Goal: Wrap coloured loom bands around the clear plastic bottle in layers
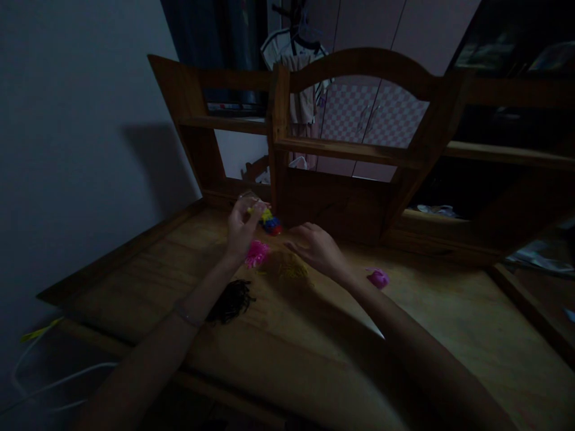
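The scene is dim, so small details are hard to read. Nearest on the wooden desk [431, 335], a black tangle of small bands [231, 301] lies beside the left forearm, at about 7 o'clock from the hands. A little farther, a pink tuft of bands [256, 254] rests just under the left wrist, and a yellow loose heap [293, 267] lies at 6 o'clock under the right hand [317, 246]. A small magenta piece [378, 278] sits apart at 4 o'clock from that hand.

The right hand hovers palm down above the desk, fingers spread and relaxed, grasping nothing.

The left hand [241, 227] is raised, fingers pinched around a small clear container [251, 201]; its contents cannot be made out. Just beside it at 3 o'clock lies a yellow, blue and red cluster [270, 221]; whether the fingers touch it is unclear.

Farthest stands the wooden shelf unit [341, 149].
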`<action>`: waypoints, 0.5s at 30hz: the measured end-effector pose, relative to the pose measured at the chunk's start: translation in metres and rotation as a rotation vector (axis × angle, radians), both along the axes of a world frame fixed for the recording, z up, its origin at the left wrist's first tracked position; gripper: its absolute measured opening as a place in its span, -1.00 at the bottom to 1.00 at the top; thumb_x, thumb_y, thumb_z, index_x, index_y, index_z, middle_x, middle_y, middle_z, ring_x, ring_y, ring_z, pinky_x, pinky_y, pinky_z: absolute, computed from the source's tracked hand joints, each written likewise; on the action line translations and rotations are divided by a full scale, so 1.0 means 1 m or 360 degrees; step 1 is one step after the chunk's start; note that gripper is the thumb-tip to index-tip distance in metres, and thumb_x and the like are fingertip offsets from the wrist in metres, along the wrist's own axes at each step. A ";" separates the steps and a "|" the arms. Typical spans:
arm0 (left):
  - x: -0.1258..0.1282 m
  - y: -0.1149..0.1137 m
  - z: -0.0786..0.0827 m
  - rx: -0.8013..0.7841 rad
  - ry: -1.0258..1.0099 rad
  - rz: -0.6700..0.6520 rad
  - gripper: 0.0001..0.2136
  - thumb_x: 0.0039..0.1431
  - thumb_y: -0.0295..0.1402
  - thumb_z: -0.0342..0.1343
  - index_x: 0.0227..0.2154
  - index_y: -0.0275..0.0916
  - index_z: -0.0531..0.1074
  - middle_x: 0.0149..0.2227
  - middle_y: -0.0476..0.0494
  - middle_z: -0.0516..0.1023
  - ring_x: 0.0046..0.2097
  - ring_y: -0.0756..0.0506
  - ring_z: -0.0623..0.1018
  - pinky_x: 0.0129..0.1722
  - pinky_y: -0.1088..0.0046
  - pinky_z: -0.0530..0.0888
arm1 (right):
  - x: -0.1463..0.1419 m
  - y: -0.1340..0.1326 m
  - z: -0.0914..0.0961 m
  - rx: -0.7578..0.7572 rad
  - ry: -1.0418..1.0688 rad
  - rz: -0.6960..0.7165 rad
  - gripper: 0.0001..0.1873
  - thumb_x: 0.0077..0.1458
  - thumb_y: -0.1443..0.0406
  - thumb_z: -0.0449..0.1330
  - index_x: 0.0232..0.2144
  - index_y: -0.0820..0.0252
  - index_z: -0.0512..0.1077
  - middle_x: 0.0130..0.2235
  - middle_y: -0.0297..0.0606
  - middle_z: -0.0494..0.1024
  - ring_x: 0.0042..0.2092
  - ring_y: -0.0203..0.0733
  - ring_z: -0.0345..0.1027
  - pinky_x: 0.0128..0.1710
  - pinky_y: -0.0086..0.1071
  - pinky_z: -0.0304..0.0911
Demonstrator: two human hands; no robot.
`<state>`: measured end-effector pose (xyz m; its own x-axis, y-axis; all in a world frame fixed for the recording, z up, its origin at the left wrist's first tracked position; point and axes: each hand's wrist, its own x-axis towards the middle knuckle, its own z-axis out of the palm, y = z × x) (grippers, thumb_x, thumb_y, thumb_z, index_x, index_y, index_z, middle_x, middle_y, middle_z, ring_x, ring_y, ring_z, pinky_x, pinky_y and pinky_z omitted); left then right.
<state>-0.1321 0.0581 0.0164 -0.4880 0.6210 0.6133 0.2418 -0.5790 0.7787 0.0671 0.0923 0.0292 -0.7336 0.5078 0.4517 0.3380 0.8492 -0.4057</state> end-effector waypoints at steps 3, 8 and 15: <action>-0.015 0.005 -0.001 0.0135 -0.0184 0.0302 -0.70 0.18 -0.10 0.16 -0.18 -0.21 0.34 -0.22 -0.11 0.54 -0.22 -0.04 0.60 -0.13 0.35 0.53 | -0.016 -0.026 -0.014 0.0218 -0.0252 0.0359 -0.78 0.29 0.24 0.06 -0.10 0.17 0.43 -0.07 -0.11 0.48 -0.01 -0.12 0.31 -0.04 -0.28 0.20; -0.012 0.004 -0.007 0.0070 -0.0211 0.0302 -0.70 0.18 -0.10 0.15 -0.19 -0.19 0.31 -0.29 -0.06 0.52 -0.34 0.01 0.58 -0.32 0.49 0.51 | -0.034 -0.055 -0.042 0.0490 -0.0473 0.0633 -0.81 0.27 0.36 0.05 -0.12 0.22 0.42 -0.11 -0.13 0.50 -0.04 -0.13 0.32 0.01 -0.28 0.15; 0.004 -0.002 -0.007 0.0009 -0.0075 0.0303 -0.71 0.21 -0.11 0.14 -0.16 -0.18 0.31 -0.30 -0.05 0.50 -0.37 0.02 0.52 -0.33 0.49 0.46 | -0.019 -0.027 -0.024 0.0439 -0.0696 0.0265 -0.86 0.15 0.32 0.12 -0.32 0.26 0.46 -0.27 -0.08 0.52 -0.20 -0.08 0.36 -0.14 -0.26 0.17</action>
